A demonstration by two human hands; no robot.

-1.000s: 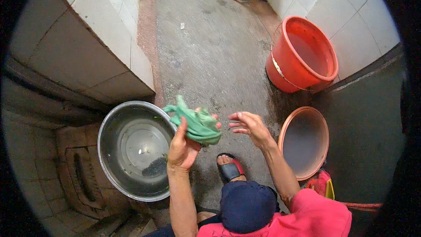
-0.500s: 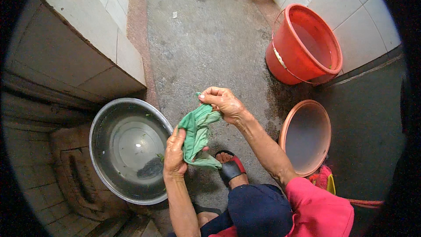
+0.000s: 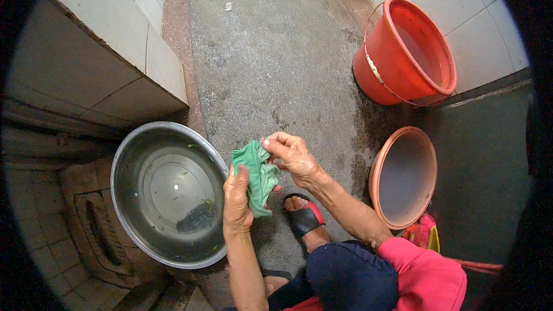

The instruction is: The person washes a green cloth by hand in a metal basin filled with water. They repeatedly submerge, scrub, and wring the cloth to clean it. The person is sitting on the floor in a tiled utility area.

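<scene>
A crumpled green cloth hangs between my two hands, above the floor just right of the metal basin. My left hand grips its left side, thumb on top and the fingers behind it. With thumb and fingers pinched together, my right hand holds the cloth's upper right edge. The wide metal basin at my left holds water with bits of green leaf floating in it. A dark patch shows in the water near its right side.
On the right stand a red bucket with a wire handle and, nearer, an orange basin of cloudy water. A pink and yellow item lies beside that basin. Tiled walls flank the grey floor. My sandalled foot is below the cloth.
The cloth has been gathered into a smaller bundle, its lower end drawn up. My right hand has moved slightly down and right. The view has shifted a little.
</scene>
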